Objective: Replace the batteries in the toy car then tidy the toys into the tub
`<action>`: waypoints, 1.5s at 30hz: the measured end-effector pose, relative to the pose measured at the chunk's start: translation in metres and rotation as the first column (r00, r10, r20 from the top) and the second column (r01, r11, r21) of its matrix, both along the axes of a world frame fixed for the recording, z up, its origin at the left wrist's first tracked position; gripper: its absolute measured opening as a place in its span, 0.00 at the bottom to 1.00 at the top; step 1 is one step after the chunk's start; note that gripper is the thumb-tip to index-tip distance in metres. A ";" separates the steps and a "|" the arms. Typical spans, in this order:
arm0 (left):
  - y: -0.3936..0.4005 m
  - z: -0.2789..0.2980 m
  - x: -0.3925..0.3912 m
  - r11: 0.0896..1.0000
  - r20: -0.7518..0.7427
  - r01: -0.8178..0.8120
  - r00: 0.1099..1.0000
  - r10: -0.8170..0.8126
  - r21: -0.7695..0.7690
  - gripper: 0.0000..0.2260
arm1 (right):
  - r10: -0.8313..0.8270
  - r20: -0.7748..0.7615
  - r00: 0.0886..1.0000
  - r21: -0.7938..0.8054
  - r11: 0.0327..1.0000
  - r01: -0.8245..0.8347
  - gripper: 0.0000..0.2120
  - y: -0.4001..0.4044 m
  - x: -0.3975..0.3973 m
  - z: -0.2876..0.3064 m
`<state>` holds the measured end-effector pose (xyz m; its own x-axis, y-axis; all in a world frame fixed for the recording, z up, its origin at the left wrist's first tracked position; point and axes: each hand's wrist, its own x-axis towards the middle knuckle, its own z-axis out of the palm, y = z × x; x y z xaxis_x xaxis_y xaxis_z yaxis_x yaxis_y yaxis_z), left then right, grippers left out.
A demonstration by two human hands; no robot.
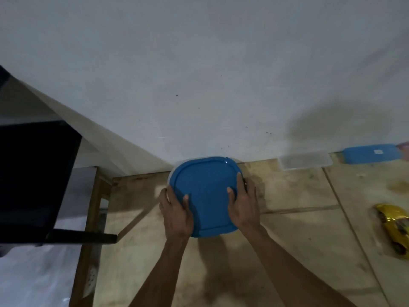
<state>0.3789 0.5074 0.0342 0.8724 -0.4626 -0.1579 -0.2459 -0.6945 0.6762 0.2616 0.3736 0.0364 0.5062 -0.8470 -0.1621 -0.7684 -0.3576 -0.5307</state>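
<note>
The left hand's thumb [185,199] lies on top of the blue lid [204,196], while its fingers curl over the lid's left edge and grip it. The right hand's thumb [230,192] likewise presses down on the lid's top, its forefinger stretched along the right rim and the other fingers wrapped down the side. Both hands thus clasp the lid from opposite sides, the left hand [176,212] and right hand [244,204] held palm down, with bare forearms reaching in from the lower edge of the view.

The lid is a rounded square with a raised ridge near its border; it sits on the tub [171,173], of which only a pale sliver of rim shows at the upper left. The tub stands at the back of the wooden table [287,240], close against the white wall [199,63].

The gold toy car [392,231] lies on the table well off to the right, partly cut by the frame. By the wall sit a clear shallow container [305,161] and a blue box [371,153] bearing a small white label, too blurred to read.
</note>
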 end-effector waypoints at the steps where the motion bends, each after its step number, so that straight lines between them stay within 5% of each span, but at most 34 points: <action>1: 0.000 -0.003 0.001 1.000 0.012 0.003 1.000 -0.003 -0.018 0.26 | -0.005 0.031 1.000 0.021 1.000 0.005 0.27 0.000 0.001 -0.003; 8: 0.002 -0.009 0.008 1.000 0.003 -0.024 1.000 0.024 -0.017 0.28 | 0.045 0.104 0.994 0.025 0.999 -0.047 0.29 0.000 0.008 -0.017; 20: 0.000 -0.021 0.013 0.989 0.049 0.082 0.995 -0.089 0.127 0.36 | 0.198 -0.081 0.977 -0.153 0.966 -0.209 0.36 -0.008 0.013 -0.027; 32: -0.003 -0.016 0.018 0.948 0.048 0.113 0.990 -0.133 0.297 0.43 | 0.241 -0.184 0.953 -0.075 0.963 -0.259 0.39 -0.011 0.014 -0.020; 39: 0.003 -0.002 0.013 0.902 0.073 0.147 0.979 -0.192 0.407 0.38 | 0.263 -0.170 0.950 -0.007 0.963 -0.268 0.38 -0.008 0.009 -0.002; 45: 0.034 0.028 -0.015 0.934 0.144 0.202 0.957 -0.252 0.296 0.33 | 0.140 0.030 0.990 0.018 0.990 -0.141 0.34 0.027 -0.022 0.040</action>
